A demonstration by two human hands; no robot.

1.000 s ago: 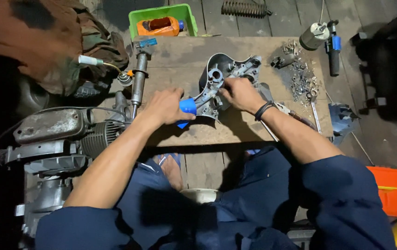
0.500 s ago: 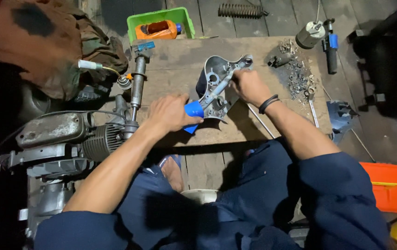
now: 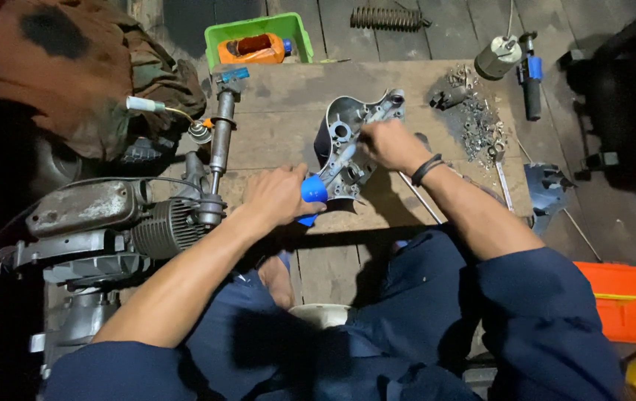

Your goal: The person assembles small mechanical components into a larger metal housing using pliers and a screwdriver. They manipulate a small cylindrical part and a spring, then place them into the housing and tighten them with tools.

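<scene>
while left hand (image 3: 277,197) grips blue handle (image 3: 313,190), right hand (image 3: 385,142) fingers touch engine casing (image 3: 348,145).

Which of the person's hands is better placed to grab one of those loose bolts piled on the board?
The right hand: it lies nearer the pile of bolts at the board's right end, while the left hand grips the blue-handled tool.

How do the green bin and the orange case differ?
The green bin is open-topped and holds an orange container; the orange case is shut. The green bin sits beyond the far edge of the wooden board; the orange case lies on the floor by the person's right side. Both look like bright plastic.
</scene>
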